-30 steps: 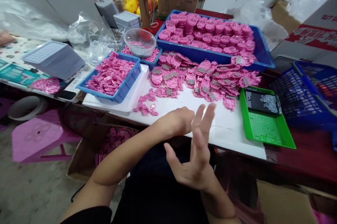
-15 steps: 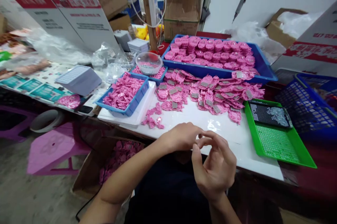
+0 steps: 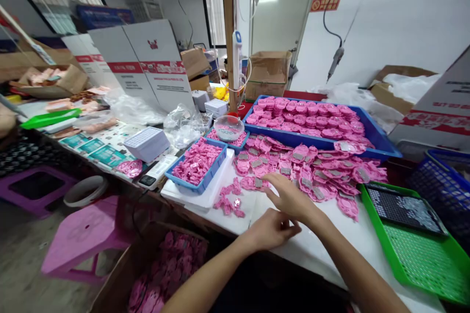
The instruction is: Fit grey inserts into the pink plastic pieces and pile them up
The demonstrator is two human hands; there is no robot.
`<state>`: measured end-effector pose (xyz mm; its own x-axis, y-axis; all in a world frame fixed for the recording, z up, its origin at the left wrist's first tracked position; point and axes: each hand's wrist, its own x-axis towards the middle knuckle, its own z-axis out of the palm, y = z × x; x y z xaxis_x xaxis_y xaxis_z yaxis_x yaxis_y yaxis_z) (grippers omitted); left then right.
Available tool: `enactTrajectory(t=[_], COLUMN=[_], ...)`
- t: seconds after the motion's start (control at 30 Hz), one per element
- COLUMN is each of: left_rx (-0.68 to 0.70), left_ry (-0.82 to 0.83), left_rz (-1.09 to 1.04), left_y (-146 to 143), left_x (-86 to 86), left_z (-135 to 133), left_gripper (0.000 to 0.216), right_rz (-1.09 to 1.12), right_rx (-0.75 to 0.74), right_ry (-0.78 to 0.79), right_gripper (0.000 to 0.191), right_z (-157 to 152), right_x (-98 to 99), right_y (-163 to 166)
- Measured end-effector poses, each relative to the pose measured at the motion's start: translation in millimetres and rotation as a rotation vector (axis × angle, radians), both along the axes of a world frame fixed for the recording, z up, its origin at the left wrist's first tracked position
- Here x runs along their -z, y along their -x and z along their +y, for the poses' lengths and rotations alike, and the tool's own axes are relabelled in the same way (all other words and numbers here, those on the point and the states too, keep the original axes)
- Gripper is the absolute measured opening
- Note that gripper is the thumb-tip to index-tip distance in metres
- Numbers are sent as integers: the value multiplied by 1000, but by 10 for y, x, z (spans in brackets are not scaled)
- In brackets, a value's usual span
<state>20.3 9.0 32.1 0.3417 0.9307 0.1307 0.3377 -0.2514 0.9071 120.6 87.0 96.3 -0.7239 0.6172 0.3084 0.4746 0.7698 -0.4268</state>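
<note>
My right hand (image 3: 288, 198) reaches across above my left, its fingers stretched to the left and apart. Its fingertips are beside a flat pink plastic part with a grey plate (image 3: 254, 183); whether they touch it I cannot tell. My left hand (image 3: 271, 229) is just below, at the table's front edge, fingers loosely bent with a gap between them and nothing visible inside. Behind the hands lies a heap of similar pink parts (image 3: 304, 168), several with grey plates. A few small pink pieces (image 3: 229, 200) lie to the left.
A blue tray (image 3: 200, 183) of small pink pieces stands left, beside a clear bowl (image 3: 229, 129). A large blue crate (image 3: 384, 146) holds stacked pink parts. At right is a green tray (image 3: 394, 266) with a black tray (image 3: 389, 205). An electric screwdriver (image 3: 335, 64) hangs behind.
The view has tilted up and shifted left. My right hand has moved from beside my left, across it toward the pink parts, its fingers stretching out. My left hand has turned slightly.
</note>
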Motion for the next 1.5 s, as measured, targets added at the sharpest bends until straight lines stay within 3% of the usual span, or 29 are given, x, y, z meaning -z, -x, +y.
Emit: enactTrajectory(t=[0.13, 0.3, 0.47, 0.67, 0.87, 1.03, 1.23, 1.33, 1.5], left_rx=[-109, -125, -123, -149, -176, -310, -535, -574, -595], left_ry=[74, 190, 248, 304, 288, 229, 147, 147, 156], left_rz=[-190, -370, -455, -611, -852, -983, -968, -970, -943], left_y=[80, 79, 66, 63, 93, 129, 218, 249, 259], left_x=[-41, -86, -71, -42, -81, -75, -100, -127, -112], left_z=[-53, -46, -2, 40, 73, 99, 120, 113, 59], left_gripper=[25, 28, 32, 46, 55, 54, 60, 65, 70], right_rz=[-161, -90, 76, 78, 175, 305, 413, 440, 318], right_rx=[-61, -61, 7, 184, 167, 164, 200, 110, -139], right_ry=[-149, -282, -309, -237, -209, -154, 223, 378, 436], right_gripper=[31, 26, 31, 37, 26, 29, 35, 36, 30], right_z=[431, 537, 622, 733, 773, 661, 430, 347, 250], right_x=[328, 639, 834, 914, 836, 625, 329, 213, 27], right_y=[74, 42, -21, 19, 62, 22, -138, -207, -261])
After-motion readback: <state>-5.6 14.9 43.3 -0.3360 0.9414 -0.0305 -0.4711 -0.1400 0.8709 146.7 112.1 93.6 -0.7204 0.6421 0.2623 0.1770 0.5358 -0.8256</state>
